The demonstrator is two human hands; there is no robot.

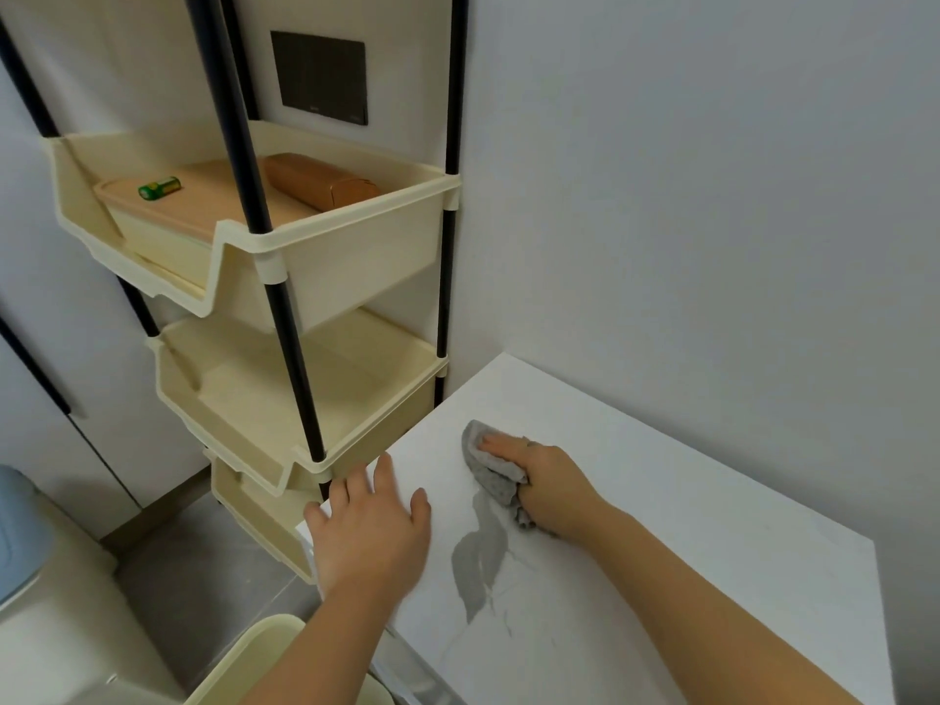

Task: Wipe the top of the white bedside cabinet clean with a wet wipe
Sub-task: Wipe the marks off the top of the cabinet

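The white bedside cabinet's top [686, 526] fills the lower right and has a grey marble vein pattern near its middle. My right hand [547, 483] presses a crumpled grey wet wipe [491, 465] flat onto the top, toward its far left part, with fingers over the wipe. My left hand [369, 529] lies flat with fingers spread on the cabinet's left edge and holds nothing.
A cream three-tier rack [305, 277] on black poles stands just left of the cabinet; its top tray holds a lidded box, a green battery [159, 187] and a brown case [320, 183]. Walls close off the back and right. A cream bin rim [239, 658] is below left.
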